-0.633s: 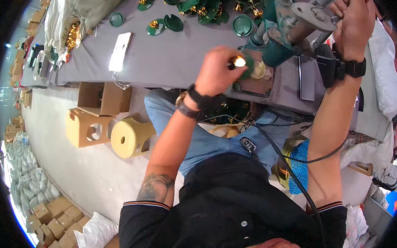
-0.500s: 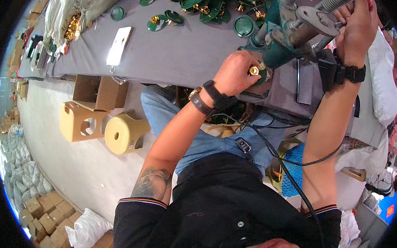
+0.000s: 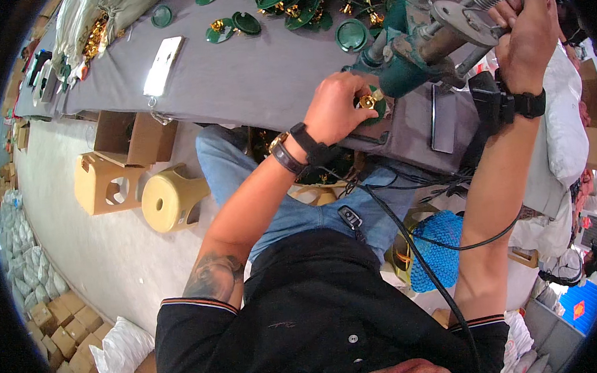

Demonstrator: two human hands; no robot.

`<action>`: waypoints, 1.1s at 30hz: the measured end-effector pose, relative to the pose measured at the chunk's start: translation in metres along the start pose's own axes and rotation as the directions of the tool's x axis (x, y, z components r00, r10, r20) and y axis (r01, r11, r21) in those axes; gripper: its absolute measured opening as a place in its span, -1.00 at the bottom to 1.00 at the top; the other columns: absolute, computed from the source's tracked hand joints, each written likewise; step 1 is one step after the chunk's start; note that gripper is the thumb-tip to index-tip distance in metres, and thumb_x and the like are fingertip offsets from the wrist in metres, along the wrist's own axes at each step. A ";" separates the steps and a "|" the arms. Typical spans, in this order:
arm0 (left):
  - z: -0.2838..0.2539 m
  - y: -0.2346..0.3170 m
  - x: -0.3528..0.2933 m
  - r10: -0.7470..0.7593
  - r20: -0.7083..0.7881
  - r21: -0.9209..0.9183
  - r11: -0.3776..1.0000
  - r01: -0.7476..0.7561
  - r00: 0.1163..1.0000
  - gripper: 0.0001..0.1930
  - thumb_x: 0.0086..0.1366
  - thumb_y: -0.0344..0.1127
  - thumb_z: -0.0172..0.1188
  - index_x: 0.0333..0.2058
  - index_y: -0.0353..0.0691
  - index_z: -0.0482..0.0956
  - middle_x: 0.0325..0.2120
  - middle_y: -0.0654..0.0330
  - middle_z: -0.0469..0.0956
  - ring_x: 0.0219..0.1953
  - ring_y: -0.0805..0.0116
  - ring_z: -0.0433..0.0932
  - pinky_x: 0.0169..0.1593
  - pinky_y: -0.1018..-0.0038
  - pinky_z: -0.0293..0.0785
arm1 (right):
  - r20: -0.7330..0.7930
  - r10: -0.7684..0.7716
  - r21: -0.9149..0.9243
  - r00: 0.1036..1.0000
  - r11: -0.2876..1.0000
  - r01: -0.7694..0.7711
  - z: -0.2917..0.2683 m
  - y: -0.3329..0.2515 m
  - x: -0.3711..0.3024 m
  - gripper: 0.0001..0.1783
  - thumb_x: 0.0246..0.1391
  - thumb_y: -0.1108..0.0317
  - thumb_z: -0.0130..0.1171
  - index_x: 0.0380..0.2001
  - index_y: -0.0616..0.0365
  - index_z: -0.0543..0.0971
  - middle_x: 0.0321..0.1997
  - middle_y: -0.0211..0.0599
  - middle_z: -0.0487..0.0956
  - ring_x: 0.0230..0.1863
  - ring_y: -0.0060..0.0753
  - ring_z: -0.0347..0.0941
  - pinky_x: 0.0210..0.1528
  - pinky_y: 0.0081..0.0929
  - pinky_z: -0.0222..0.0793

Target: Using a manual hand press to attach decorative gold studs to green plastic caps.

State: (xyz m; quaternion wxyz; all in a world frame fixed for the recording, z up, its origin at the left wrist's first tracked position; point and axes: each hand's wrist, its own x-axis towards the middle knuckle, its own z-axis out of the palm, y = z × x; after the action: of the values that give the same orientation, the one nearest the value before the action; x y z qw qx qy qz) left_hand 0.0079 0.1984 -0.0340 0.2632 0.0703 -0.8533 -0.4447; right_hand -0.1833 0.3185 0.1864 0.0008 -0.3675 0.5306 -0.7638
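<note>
My left hand [image 3: 338,107] is closed on the edge of a dark green disc with a gold flower-shaped fitting [image 3: 368,102]. It holds this piece just beside the base of a green metal hand press [image 3: 395,70]. Most of the disc is hidden by my fingers. At the upper right, my right hand [image 3: 530,32] is raised beside the press's round plate and threaded rod, its fingers curled round the press handle, which is mostly covered by the hand.
Green discs with gold fittings [image 3: 296,7] are heaped at the table's far side. A white phone [image 3: 164,65] and a dark flat bar [image 3: 443,119] lie on the grey cloth. Black cables [image 3: 409,231] cross my lap. Yellow stools [image 3: 167,200] and an open carton [image 3: 137,137] stand left.
The whole view has shifted a little. In my left hand the gold fitting has tilted, and more of the green disc shows around it. My right hand stays up at the handle.
</note>
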 end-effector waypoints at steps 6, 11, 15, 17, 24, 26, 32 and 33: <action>0.008 0.008 0.004 0.073 0.074 0.058 0.995 -0.077 0.995 -0.68 -0.07 -0.32 0.58 -0.36 -0.31 0.68 -0.40 0.04 0.63 -0.28 -0.01 0.61 -0.20 0.23 0.54 | 0.050 -0.239 -0.208 0.970 0.947 0.244 0.006 -0.007 -0.018 -0.84 0.51 0.15 -0.04 -0.15 -0.07 0.42 -0.55 -0.67 0.23 -0.67 -0.81 0.08 -0.68 -0.75 -0.02; 0.011 -0.003 0.007 0.013 -0.005 0.019 1.000 -0.013 1.000 -0.68 -0.06 -0.31 0.58 -0.38 -0.33 0.66 -0.39 0.02 0.61 -0.28 -0.03 0.59 -0.20 0.22 0.53 | -0.127 -0.180 -0.295 0.975 0.946 0.136 0.030 -0.010 -0.022 -0.84 0.52 0.18 -0.07 -0.12 -0.05 0.44 -0.49 -0.63 0.34 -0.66 -0.80 0.09 -0.65 -0.74 0.00; 0.020 -0.001 0.012 0.078 -0.012 -0.027 0.997 -0.078 0.997 -0.66 -0.06 -0.30 0.58 -0.38 -0.34 0.64 -0.39 0.01 0.61 -0.29 -0.03 0.58 -0.21 0.21 0.52 | -0.116 -0.008 -0.094 0.993 0.996 -0.003 -0.021 -0.010 -0.001 -0.79 0.43 0.22 0.05 -0.23 0.14 0.49 -0.38 -0.40 0.47 -0.48 -0.54 0.25 -0.33 -0.48 0.25; 0.022 -0.002 0.011 0.082 -0.023 -0.041 0.996 -0.083 0.996 -0.66 -0.06 -0.30 0.59 -0.36 -0.33 0.64 -0.38 0.01 0.61 -0.29 -0.03 0.57 -0.21 0.21 0.52 | -0.151 0.011 -0.084 0.988 0.996 -0.024 -0.035 -0.008 0.005 -0.77 0.43 0.21 0.06 -0.24 0.15 0.48 -0.36 -0.34 0.48 -0.43 -0.49 0.27 -0.28 -0.42 0.27; 0.010 -0.008 0.000 0.067 0.007 -0.025 0.997 -0.066 0.998 -0.63 -0.05 -0.29 0.58 -0.27 -0.28 0.67 -0.35 0.03 0.57 -0.23 -0.03 0.55 -0.17 0.22 0.51 | 0.189 -0.049 -0.005 0.981 0.999 0.051 -0.019 -0.068 -0.080 -0.65 0.40 0.07 -0.13 -0.13 0.10 0.51 -0.37 -0.35 0.31 -0.34 -0.38 0.28 -0.20 -0.29 0.19; 0.020 -0.008 0.003 0.059 -0.025 -0.075 0.995 -0.061 0.998 -0.62 -0.06 -0.29 0.58 -0.26 -0.27 0.67 -0.35 0.04 0.56 -0.23 -0.03 0.55 -0.15 0.22 0.51 | 0.253 -0.258 -0.042 0.933 0.960 0.277 -0.023 -0.068 -0.123 -0.65 0.38 0.04 -0.09 -0.06 0.04 0.51 -0.37 -0.31 0.35 -0.35 -0.35 0.30 -0.21 -0.16 0.18; 0.016 -0.008 -0.004 0.037 -0.080 -0.098 0.994 -0.045 0.996 -0.60 -0.08 -0.29 0.58 -0.24 -0.25 0.69 -0.30 0.05 0.54 -0.17 -0.01 0.54 -0.10 0.22 0.50 | 0.305 -0.382 -0.473 0.872 0.735 0.487 -0.041 -0.009 -0.265 -0.81 0.21 0.17 0.10 -0.17 -0.05 0.48 -0.31 -0.40 0.48 -0.24 -0.25 0.49 0.08 0.01 0.31; 0.015 -0.007 -0.002 0.053 -0.088 -0.071 0.996 -0.059 0.995 -0.60 -0.08 -0.29 0.58 -0.23 -0.25 0.69 -0.28 0.05 0.54 -0.15 -0.01 0.54 -0.08 0.21 0.50 | 0.394 -0.329 -0.568 0.859 0.647 0.508 -0.055 0.013 -0.291 -0.85 0.15 0.29 0.12 -0.20 -0.07 0.46 -0.30 -0.40 0.51 -0.21 -0.23 0.53 0.16 0.03 0.31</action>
State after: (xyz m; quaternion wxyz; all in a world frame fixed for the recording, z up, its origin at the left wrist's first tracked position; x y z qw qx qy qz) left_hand 0.0010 0.2054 -0.0470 0.3145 0.0558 -0.8258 -0.4648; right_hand -0.0070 0.4713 0.0031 -0.2375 -0.5521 0.6580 -0.4537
